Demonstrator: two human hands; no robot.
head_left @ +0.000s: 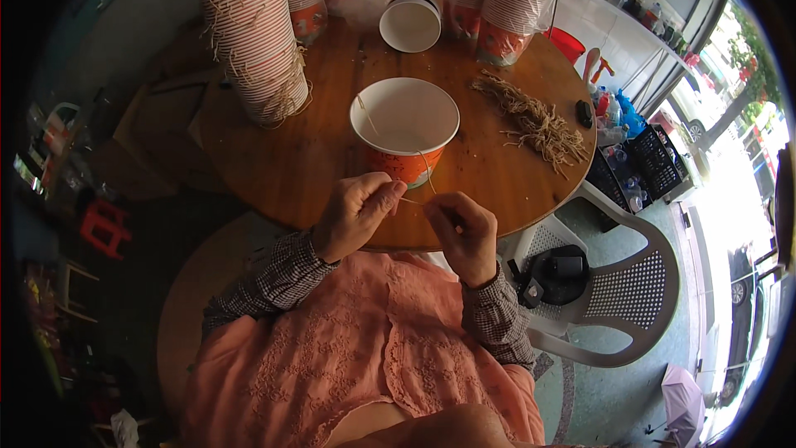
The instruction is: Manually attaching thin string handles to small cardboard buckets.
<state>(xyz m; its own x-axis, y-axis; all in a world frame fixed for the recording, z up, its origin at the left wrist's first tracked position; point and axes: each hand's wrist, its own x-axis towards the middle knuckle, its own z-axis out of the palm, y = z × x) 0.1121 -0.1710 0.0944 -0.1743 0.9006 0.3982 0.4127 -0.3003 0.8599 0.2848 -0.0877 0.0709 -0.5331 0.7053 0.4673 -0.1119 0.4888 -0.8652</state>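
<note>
My left hand (356, 214) and my right hand (466, 232) are raised at the near edge of the table, a short gap between them. A thin tan string (412, 202) runs from the pinched fingers of the left hand to those of the right. Just beyond my hands stands an orange and white paper bucket (404, 120), upright with its mouth facing up. Another piece of string hangs over its rim at the front right, and a strand lies against its inner left wall. To the right on the table lies a loose bundle of tan strings (539, 123).
A tall stack of paper buckets (253, 41) with strings hanging off it leans at the left. Plastic-wrapped bucket stacks (506, 12) stand at the back. A white bucket (410, 23) lies on its side between them. A grey plastic chair (630, 282) holds a black bag at the right.
</note>
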